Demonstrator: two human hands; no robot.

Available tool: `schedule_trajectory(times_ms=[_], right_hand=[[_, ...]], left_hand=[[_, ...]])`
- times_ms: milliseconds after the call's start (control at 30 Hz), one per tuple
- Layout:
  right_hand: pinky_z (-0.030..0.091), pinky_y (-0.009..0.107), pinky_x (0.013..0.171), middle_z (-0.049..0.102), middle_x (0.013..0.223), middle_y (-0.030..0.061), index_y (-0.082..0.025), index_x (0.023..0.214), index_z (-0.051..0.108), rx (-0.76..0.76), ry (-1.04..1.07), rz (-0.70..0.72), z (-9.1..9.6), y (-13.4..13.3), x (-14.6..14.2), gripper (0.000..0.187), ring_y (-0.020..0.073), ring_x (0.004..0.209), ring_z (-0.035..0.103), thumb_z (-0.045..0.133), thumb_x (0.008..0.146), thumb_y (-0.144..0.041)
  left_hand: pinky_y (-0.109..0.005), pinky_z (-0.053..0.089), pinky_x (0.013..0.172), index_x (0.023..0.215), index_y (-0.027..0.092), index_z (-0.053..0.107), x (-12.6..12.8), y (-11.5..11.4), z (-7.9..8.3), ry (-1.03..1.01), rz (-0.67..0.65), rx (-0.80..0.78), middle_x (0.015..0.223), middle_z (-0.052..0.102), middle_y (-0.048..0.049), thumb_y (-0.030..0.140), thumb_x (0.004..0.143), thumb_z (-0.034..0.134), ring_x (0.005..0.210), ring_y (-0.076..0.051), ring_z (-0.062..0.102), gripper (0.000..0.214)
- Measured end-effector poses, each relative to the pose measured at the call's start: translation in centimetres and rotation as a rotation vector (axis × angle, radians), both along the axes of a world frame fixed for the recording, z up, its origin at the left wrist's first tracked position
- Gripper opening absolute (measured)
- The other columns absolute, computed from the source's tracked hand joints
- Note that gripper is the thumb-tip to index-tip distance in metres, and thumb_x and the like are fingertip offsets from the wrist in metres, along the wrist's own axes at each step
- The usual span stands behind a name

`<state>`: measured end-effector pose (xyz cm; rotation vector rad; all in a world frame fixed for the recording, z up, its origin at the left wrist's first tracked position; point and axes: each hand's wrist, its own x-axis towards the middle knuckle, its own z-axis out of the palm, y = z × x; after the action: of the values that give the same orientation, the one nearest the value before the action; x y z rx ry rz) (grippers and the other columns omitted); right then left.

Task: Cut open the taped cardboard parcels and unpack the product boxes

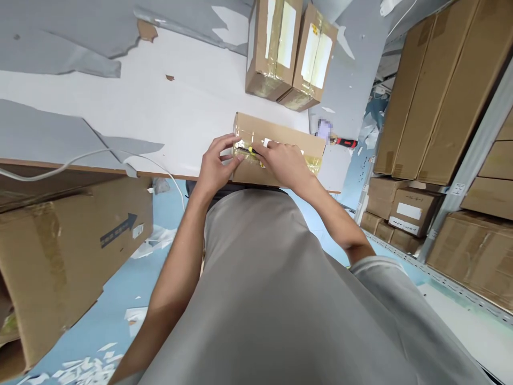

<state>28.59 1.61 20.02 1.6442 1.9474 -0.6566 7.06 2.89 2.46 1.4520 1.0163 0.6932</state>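
Observation:
A taped cardboard box (pixel 280 136) lies at the near edge of the white table (pixel 132 107). My left hand (pixel 216 163) rests on the box's left end, fingers curled over its taped top. My right hand (pixel 282 163) is closed on a small yellow and black tool (pixel 251 150), perhaps a utility knife, whose tip lies on the shiny tape along the box's top. Most of the tool is hidden in my fist.
Two more taped boxes (pixel 288 48) stand at the table's far side. A red-handled tool (pixel 345 142) lies right of the box. Shelves of cartons (pixel 441 96) fill the right. A large carton (pixel 64 251) stands on the blue floor at left, with paper scraps and a white cable (pixel 80 159).

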Motion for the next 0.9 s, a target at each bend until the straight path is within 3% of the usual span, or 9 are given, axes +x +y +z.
schedule_trajectory(times_ms=[233,467,567,700,800,900], right_hand=[[0.056,0.048,0.11,0.078,0.151,0.0231,-0.024,0.174,0.056,-0.038,-0.046,0.02,0.7,0.5,-1.2,0.051,0.0391,0.134,0.079,0.032,0.13,-0.032],[0.061,0.043,0.103,0.079,0.149,0.0266,-0.013,0.171,0.063,-0.035,-0.066,0.045,1.3,0.8,-3.0,0.056,0.0341,0.132,0.082,0.031,0.125,-0.012],[0.06,0.041,0.1,0.08,0.147,0.0272,-0.013,0.161,0.072,-0.055,-0.13,0.028,1.3,-0.3,-0.6,0.054,0.0337,0.133,0.081,0.036,0.121,-0.006],[0.058,0.04,0.098,0.081,0.144,0.0285,-0.013,0.155,0.078,-0.097,-0.282,-0.06,2.5,-3.5,5.3,0.055,0.035,0.131,0.083,0.04,0.117,0.0],[0.056,0.04,0.095,0.08,0.145,0.0294,-0.014,0.161,0.074,-0.136,-0.38,-0.138,3.6,-6.2,9.3,0.058,0.0363,0.131,0.083,0.04,0.116,0.001],[0.055,0.039,0.095,0.078,0.149,0.0274,-0.018,0.173,0.064,-0.152,-0.398,-0.178,3.6,-8.1,11.5,0.064,0.0356,0.134,0.081,0.041,0.116,0.0]], left_hand=[[-0.055,0.069,0.12,0.157,0.029,0.074,0.0,-0.2,-0.5,-0.028,-0.002,-0.006,0.169,0.065,-0.0143,0.068,0.106,0.084,0.152,-0.036,0.07,0.065],[-0.049,0.072,0.114,0.153,0.027,0.076,0.0,0.0,-0.6,-0.023,0.017,-0.012,0.168,0.067,-0.0156,0.074,0.103,0.085,0.149,-0.036,0.073,0.069],[-0.049,0.074,0.11,0.152,0.027,0.077,0.0,0.2,-0.8,-0.013,0.036,-0.018,0.168,0.068,-0.0155,0.072,0.101,0.086,0.146,-0.036,0.075,0.069],[-0.051,0.075,0.11,0.151,0.027,0.078,0.0,0.5,-1.2,-0.009,0.057,-0.025,0.167,0.07,-0.0146,0.06,0.099,0.087,0.143,-0.035,0.076,0.062],[-0.051,0.075,0.109,0.148,0.027,0.079,0.4,0.6,-1.2,-0.002,0.056,-0.038,0.165,0.072,-0.0138,0.051,0.096,0.086,0.143,-0.035,0.077,0.057],[-0.051,0.075,0.108,0.148,0.026,0.078,0.8,0.6,-0.8,0.011,0.046,-0.046,0.166,0.072,-0.0143,0.047,0.096,0.084,0.143,-0.035,0.077,0.056]])
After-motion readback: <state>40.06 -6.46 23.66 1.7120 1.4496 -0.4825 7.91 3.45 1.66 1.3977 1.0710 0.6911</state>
